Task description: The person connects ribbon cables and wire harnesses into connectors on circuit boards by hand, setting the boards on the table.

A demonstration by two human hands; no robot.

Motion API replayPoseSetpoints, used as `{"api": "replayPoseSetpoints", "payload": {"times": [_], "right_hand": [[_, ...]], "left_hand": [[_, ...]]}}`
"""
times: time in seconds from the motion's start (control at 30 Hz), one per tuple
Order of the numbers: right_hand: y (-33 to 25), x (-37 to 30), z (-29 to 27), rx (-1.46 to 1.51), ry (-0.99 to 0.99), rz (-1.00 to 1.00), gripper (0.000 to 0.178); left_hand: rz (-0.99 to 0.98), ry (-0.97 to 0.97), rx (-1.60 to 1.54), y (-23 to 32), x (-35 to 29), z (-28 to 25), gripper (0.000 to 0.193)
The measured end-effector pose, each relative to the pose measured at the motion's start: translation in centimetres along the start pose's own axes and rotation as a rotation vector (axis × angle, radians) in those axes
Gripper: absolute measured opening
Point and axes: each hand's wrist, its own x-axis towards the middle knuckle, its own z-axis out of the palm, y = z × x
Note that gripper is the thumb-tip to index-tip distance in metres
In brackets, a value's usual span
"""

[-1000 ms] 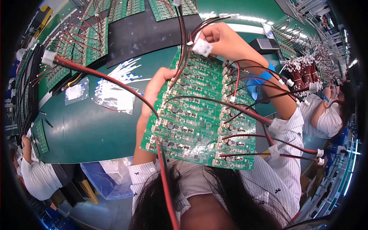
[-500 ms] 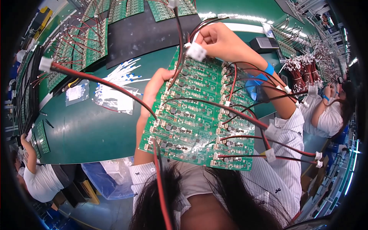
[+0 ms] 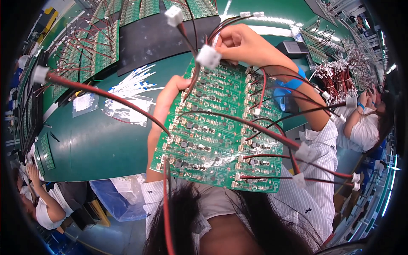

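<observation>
Before the striped white cloth shirt (image 3: 306, 221), 2 bent arms (image 3: 316, 121) flank a green rectangular circuit-board panel (image 3: 212, 131): the left hand (image 3: 170, 91) clasps its left edge, thumb (image 3: 182, 82) on the front. At the panel's top edge, the right hand (image 3: 240, 44) curls its fingers inward; how tightly they close, and on what, cannot be told.

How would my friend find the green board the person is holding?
Start at the big green table. At its near side, the left hand holds a green circuit board by its left edge. Unlike the other boards lying farther back, this one is held up.
</observation>
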Motion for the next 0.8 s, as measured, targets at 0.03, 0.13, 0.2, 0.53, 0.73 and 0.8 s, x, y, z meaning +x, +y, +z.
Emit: {"api": "replayPoseSetpoints", "payload": {"times": [0.03, 0.13, 0.2, 0.53, 0.73, 0.8], "right_hand": [[-0.7, -0.8, -0.5, 0.036, 0.019, 0.034, 0.021], [-2.2, -1.9, -1.3, 0.045, 0.071, 0.086, 0.020], [-1.5, -1.4, -1.1, 0.017, 0.082, 0.046, 0.021], [-1.8, -1.6, -0.5, -0.014, 0.122, 0.014, 0.020], [-1.2, -1.6, -0.7, 0.160, 0.261, -0.040, 0.018], [-1.0, -1.8, -1.3, 0.178, 0.358, -0.074, 0.017]], "left_hand": [[0.024, -0.021, 0.020, 0.1, -0.1, 0.5, 0.012], [0.106, -0.045, 0.081, 0.1, -0.2, 1.2, 0.010], [0.162, -0.019, 0.127, -0.3, 0.2, 0.7, 0.009], [-0.168, -0.230, -0.186, 1.7, -0.9, 3.1, 0.024], [-0.104, 0.082, 0.082, 0.5, -1.2, 4.1, 0.014], [0.108, -0.002, 0.034, -0.9, -2.0, 2.3, 0.012]]}}
